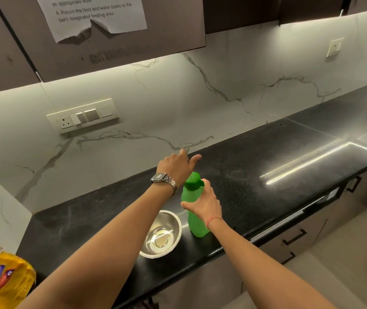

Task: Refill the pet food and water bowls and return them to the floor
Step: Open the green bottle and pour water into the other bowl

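- A green bottle (194, 206) stands upright on the black counter (256, 175), close to the front edge, with its cap still on.
- The right hand (204, 202) wraps around the bottle's upper body, thumb on the near side, fingers curled up towards the cap.
- The left hand (178, 165) hovers just behind and above the bottle's cap with fingers loosely spread, gripping nothing; a wristwatch (162, 178) sits on that wrist.
- A steel bowl (161, 234) rests on the counter just left of the bottle. It seems to hold a shallow pool of clear water, though the glare makes it hard to say how much.
- A yellow food bag (2, 279) lies far to the left of the bottle, at the counter's end.
- No second bowl is in sight, so I cannot tell whether the food part has been done.
- My reading: the water stage is in progress or just wrapping up. Whether more gets poured is unclear with the cap on.
- Still left, as far as I can judge: the food bowl, and carrying both bowls down to the floor.
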